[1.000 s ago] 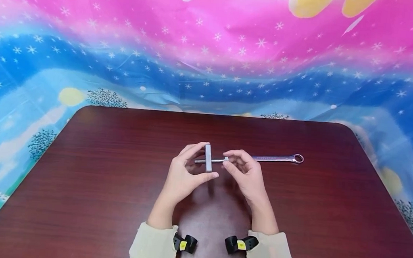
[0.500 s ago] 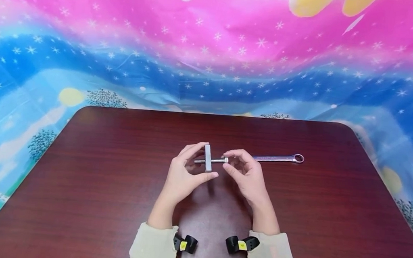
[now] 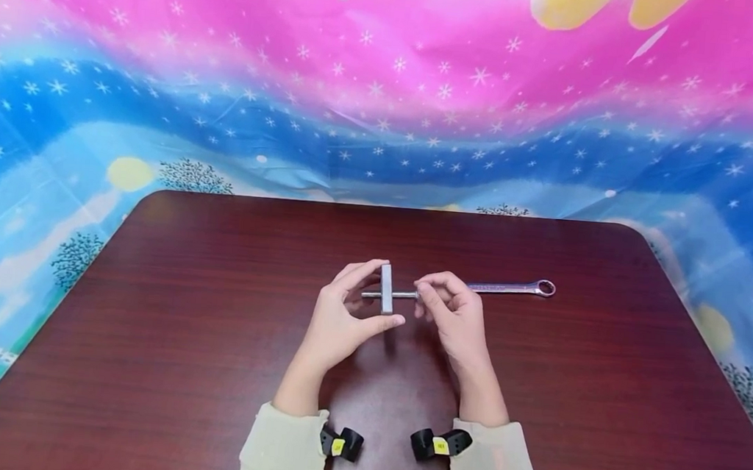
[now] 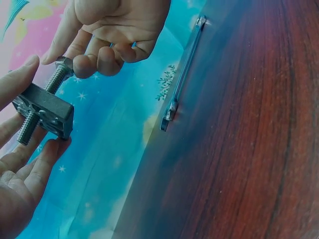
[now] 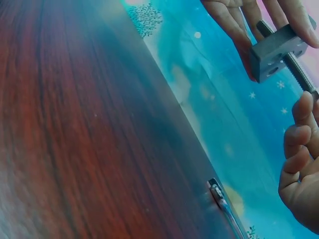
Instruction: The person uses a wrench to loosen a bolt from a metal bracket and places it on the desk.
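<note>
My left hand grips a grey metal block by its top and bottom edges, thumb at the near end and fingers at the far end. A threaded bolt passes through the block, its free end sticking out on the left. My right hand pinches the bolt's hex head between thumb and forefinger. Holes show in the block's face in the right wrist view, beside the bolt shank. Both hands hold these parts above the table.
A combination wrench lies on the dark red-brown wooden table behind my right hand, its ring end to the right and its other end hidden in the head view. A printed cloth hangs behind the table.
The right thumb has swung up over the bolt head, which the right fingers now mostly cover. The block and left hand have shifted slightly to the right in view.
</note>
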The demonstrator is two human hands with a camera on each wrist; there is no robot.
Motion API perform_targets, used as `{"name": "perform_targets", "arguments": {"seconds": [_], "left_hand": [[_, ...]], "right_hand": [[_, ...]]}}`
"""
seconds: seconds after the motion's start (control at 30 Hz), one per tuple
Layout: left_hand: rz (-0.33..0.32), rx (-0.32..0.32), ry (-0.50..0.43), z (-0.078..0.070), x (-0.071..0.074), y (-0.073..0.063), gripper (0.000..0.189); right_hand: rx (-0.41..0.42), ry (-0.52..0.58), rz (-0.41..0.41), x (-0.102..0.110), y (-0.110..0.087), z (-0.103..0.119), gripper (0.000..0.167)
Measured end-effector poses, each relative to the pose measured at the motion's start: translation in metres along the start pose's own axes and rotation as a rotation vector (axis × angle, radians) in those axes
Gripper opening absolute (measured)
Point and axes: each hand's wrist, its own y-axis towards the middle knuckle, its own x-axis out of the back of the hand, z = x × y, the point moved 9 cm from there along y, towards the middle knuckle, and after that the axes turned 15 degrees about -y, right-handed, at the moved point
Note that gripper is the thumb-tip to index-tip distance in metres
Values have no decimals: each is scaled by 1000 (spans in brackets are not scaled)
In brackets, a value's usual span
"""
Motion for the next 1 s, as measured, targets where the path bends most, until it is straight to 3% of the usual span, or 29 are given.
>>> {"name": "perform_targets", "arguments": {"seconds": [0.43, 0.67, 0.83, 1.0], "left_hand": [[-29, -22, 10, -1, 5, 3, 71], [-25, -6, 12, 0, 5, 0, 71], [-15, -12, 3, 0, 2, -1, 70], [-23, -19, 18, -1, 3, -1, 70]], "right_hand": [[104, -49, 100, -3, -1, 8, 27], [33, -22, 96, -4, -2, 3, 21], [-15, -26, 38, -3, -2, 2, 17], [20, -29, 55, -2, -3, 5, 18]]}}
